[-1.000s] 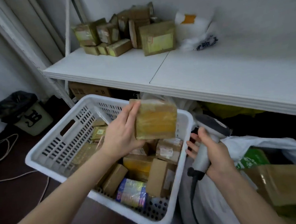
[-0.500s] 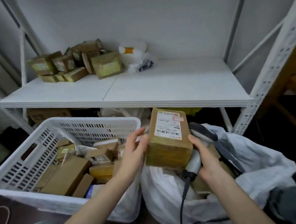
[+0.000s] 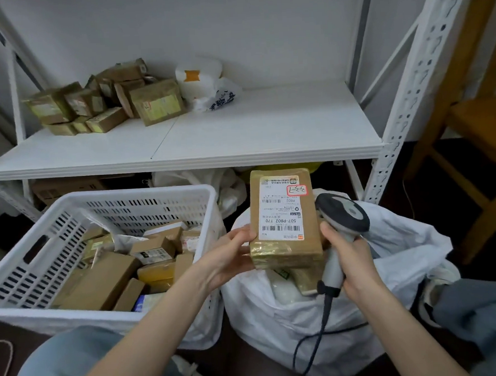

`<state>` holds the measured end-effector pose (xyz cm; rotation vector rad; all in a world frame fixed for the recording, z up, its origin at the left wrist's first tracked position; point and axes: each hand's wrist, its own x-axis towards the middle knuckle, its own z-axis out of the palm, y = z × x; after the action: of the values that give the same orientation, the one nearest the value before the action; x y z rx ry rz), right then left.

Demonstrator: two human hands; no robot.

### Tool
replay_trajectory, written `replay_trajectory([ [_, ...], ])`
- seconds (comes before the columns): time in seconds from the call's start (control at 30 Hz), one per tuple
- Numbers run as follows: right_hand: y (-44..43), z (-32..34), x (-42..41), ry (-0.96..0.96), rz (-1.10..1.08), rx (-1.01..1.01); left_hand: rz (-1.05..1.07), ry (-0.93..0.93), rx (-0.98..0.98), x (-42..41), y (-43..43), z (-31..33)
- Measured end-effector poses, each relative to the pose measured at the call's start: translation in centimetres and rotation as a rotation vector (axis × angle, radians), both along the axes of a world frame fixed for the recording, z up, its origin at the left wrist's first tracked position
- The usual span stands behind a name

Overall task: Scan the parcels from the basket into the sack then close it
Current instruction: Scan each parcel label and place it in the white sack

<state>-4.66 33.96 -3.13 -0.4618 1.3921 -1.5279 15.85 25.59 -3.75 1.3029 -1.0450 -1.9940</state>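
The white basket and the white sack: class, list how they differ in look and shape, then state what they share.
The basket is rigid, with slotted walls; the sack is soft, crumpled and unperforated. The basket keeps a boxy, straight-edged shape; the sack bulges roundly. The basket's rim is firm and level; the sack's mouth sags unevenly. Both are white, open at the top and hold parcels.

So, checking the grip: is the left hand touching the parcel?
Touching. Head view: the left hand grips the parcel, thumb on its left edge, fingers beneath.
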Motion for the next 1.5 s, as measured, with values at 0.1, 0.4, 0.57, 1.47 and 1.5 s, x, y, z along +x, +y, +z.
replay_trajectory([
  [0.1,2.0,0.5,-0.2,0.064,-0.016,0.039,0.135,-0.046,-0.087,-1.4,-0.4,-1.4],
  [0.4,7.4,0.4,3.3,0.127,0.164,0.100,0.075,-0.192,-0.316,-3.5,-0.9,-3.8],
  [0.57,7.6,0.6,3.5,0.150,0.138,0.118,0.060,-0.206,-0.328,-3.5,-1.1,-4.6],
  [1.47,8.8,1.9,3.1,0.141,0.142,0.127,0.021,-0.211,-0.369,-4.1,-1.5,-5.3],
  [1.5,8.8,2.0,3.1,0.142,0.140,0.124,0.024,-0.210,-0.367,-4.1,-1.5,-5.3],
])
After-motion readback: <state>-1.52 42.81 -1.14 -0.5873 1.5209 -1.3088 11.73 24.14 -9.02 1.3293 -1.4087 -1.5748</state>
